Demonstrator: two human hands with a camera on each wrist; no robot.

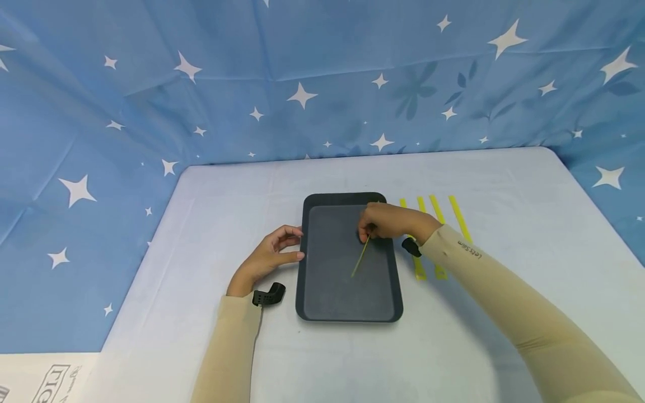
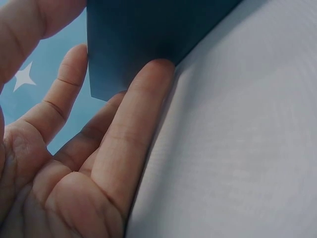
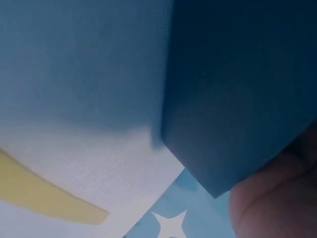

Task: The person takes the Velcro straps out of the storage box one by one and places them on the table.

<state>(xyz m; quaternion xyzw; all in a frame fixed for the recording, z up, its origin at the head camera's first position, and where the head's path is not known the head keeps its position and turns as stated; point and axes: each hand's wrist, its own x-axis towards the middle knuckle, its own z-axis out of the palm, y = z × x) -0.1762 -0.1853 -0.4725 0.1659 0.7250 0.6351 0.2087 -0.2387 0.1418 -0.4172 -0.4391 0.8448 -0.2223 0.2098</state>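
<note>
A dark grey rectangular tray lies on the white-covered table. My right hand is over the tray's right half, pinching one end of a thin yellow strip that slants down toward the tray floor. In the right wrist view the tray wall hides the strip and most of the fingers. At the tray's left side, my left hand touches the rim with thumb and fingertips. The left wrist view shows extended fingers against the tray's outer wall.
Several long yellow strips lie side by side right of the tray, partly under my right forearm; two have wider lower ends. A blue star-patterned cloth hangs behind the table. Printed white material shows at lower left.
</note>
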